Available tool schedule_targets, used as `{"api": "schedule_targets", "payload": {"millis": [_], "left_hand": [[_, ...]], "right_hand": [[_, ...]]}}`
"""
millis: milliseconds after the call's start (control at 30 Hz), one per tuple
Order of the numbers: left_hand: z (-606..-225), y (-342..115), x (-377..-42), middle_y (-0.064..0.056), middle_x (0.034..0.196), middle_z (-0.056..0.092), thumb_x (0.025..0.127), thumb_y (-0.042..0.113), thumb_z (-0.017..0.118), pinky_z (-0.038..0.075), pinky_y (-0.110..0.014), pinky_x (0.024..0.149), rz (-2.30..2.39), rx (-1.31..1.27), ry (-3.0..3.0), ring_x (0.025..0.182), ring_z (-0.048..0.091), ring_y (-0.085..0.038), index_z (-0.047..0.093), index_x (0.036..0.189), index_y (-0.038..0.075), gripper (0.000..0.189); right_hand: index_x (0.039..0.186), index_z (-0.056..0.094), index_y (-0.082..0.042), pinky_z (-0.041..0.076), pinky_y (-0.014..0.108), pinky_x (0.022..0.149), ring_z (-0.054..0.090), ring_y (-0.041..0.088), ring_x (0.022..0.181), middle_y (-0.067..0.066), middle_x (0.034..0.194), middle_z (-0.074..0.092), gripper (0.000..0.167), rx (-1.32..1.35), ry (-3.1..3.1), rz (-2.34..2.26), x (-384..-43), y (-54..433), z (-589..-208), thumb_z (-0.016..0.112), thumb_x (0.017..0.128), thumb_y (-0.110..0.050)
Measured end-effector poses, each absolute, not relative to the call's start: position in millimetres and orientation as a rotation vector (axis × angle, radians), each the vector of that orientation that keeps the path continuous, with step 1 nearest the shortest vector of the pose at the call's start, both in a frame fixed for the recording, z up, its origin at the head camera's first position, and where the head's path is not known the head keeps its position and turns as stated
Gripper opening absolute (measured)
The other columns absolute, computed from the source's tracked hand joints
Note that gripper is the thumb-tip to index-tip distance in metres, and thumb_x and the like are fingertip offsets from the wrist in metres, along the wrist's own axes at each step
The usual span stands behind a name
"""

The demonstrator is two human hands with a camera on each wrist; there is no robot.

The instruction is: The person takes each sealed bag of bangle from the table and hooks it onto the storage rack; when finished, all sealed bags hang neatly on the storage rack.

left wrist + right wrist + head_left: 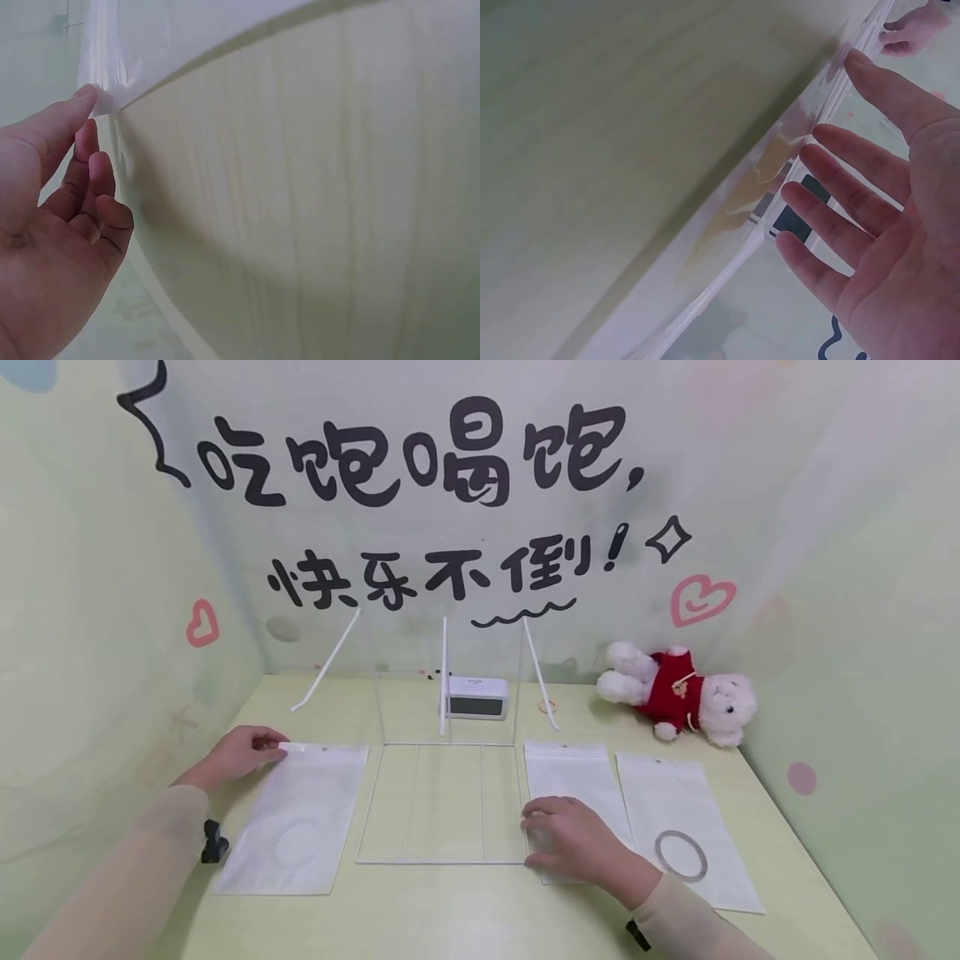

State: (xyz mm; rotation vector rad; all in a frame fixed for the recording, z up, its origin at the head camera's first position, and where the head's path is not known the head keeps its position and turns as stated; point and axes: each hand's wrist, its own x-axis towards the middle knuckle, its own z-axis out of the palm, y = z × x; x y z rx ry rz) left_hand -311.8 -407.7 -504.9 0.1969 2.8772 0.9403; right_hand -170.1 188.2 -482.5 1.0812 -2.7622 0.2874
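Left hand [242,753] pinching a white pouch [322,797] by its corner.
The pouch extends rightward from it over the tabletop [435,918]; the right hand [576,842] (fingers spread) is over the middle pouch [573,777].

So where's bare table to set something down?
The table is bare in front of the rack, and also behind the left pouch. Right of the rack is crowded: right hand, inner pouch, outer pouch.
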Motion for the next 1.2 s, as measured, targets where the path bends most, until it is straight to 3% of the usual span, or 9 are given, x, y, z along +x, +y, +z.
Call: {"api": "schedule_targets", "payload": {"millis": [267, 600, 767, 967, 1200], "left_hand": [[-502.4, -407.1, -304.5, -0.012, 0.105, 0.069, 0.099, 0.032, 0.071, 0.053, -0.026, 0.065, 1.034, 0.158, 2.829, 0.087, 0.058, -0.019, 0.067, 0.120, 0.001, 0.037], [-487.1, -404.2, -283.4, -0.018, 0.112, 0.070, 0.101, 0.037, 0.068, 0.059, -0.025, 0.068, 1.103, 0.181, 2.899, 0.090, 0.065, -0.013, 0.066, 0.122, 0.002, 0.040], [-478.7, -405.1, -271.4, -0.015, 0.113, 0.070, 0.101, 0.041, 0.065, 0.059, -0.022, 0.072, 1.102, 0.156, 2.954, 0.089, 0.064, -0.006, 0.066, 0.123, 0.006, 0.041], [-463.1, -399.2, -256.4, -0.013, 0.110, 0.069, 0.102, 0.038, 0.066, 0.063, -0.029, 0.071, 1.157, 0.182, 2.997, 0.084, 0.065, -0.009, 0.066, 0.126, 0.006, 0.040], [-449.8, -390.5, -244.2, -0.005, 0.103, 0.069, 0.101, 0.037, 0.067, 0.060, -0.023, 0.068, 1.197, 0.187, 3.050, 0.082, 0.065, -0.011, 0.068, 0.122, 0.012, 0.033]], "right_hand": [[0.105, 0.079, -0.014, 0.057, 0.042, 0.096, 0.068, 0.020, 0.111, -0.001, 0.118, 0.072, 0.040, 1.085, -2.741, 0.276, -169.4, 189.3, -482.5, 0.090, 0.075, -0.038], [0.104, 0.079, -0.015, 0.058, 0.041, 0.095, 0.069, 0.019, 0.109, -0.001, 0.117, 0.072, 0.040, 1.087, -2.723, 0.266, -169.5, 192.3, -484.2, 0.090, 0.074, -0.039], [0.106, 0.079, -0.015, 0.057, 0.041, 0.096, 0.068, 0.020, 0.111, -0.001, 0.119, 0.072, 0.040, 1.088, -2.739, 0.256, -169.2, 192.3, -483.9, 0.089, 0.076, -0.039], [0.106, 0.079, -0.014, 0.058, 0.041, 0.095, 0.068, 0.020, 0.113, 0.000, 0.119, 0.072, 0.040, 1.096, -2.725, 0.254, -170.3, 190.3, -486.4, 0.089, 0.076, -0.038], [0.106, 0.079, -0.016, 0.058, 0.041, 0.095, 0.068, 0.019, 0.113, -0.001, 0.119, 0.073, 0.040, 1.088, -2.732, 0.216, -170.9, 189.2, -487.4, 0.089, 0.075, -0.040]]}}
